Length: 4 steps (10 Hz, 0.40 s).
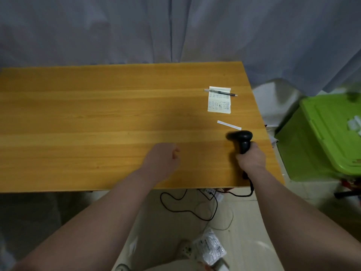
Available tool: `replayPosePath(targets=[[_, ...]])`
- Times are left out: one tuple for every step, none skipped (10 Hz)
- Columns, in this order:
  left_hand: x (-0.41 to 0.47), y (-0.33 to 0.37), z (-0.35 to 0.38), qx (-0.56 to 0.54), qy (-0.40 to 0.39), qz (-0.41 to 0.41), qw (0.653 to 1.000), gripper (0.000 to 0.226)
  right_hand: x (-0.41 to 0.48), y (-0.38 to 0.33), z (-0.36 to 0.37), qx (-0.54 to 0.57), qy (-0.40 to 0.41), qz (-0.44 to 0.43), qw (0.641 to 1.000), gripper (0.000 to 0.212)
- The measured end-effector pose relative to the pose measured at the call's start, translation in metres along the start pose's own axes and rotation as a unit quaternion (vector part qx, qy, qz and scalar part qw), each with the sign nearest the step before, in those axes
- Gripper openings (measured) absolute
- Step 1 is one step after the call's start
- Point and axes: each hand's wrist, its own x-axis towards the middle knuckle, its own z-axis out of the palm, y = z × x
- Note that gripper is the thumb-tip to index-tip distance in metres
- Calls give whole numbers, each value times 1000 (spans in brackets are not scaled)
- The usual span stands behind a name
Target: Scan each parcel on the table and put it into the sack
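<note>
The wooden surface [97, 114] shows no parcel. A plastic-wrapped packet [210, 248], likely a parcel, lies on the floor below, and I cannot make out a sack. The left hand [160, 159] hovers loosely curled and empty, while the right hand [251, 157] grips the black scanner [241, 138]. To do this step well, fetch any remaining parcel with the free hand and turn its label flat toward the scanner's window.

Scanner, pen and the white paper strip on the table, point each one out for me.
scanner [239, 136]: head view, on its black head.
pen [221, 92]: head view, middle of its barrel.
paper strip [229, 125]: head view, middle of the white strip.
</note>
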Motion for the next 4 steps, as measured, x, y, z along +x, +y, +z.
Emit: replayPosePath(targets=[[-1,6,3,84,-15,13,996,36,4,1,3,-18,-2,-5,1000,31],[-2,8,5,142,-37,23,989,35,2,1,1,-27,-6,-3,1000,32],[-2,9,7,159,-43,24,986,34,-1,3,-5,-24,-14,-4,1000,42],[-4,12,1,166,-16,42,985,32,-8,3,-16,-66,39,-39,996,56]])
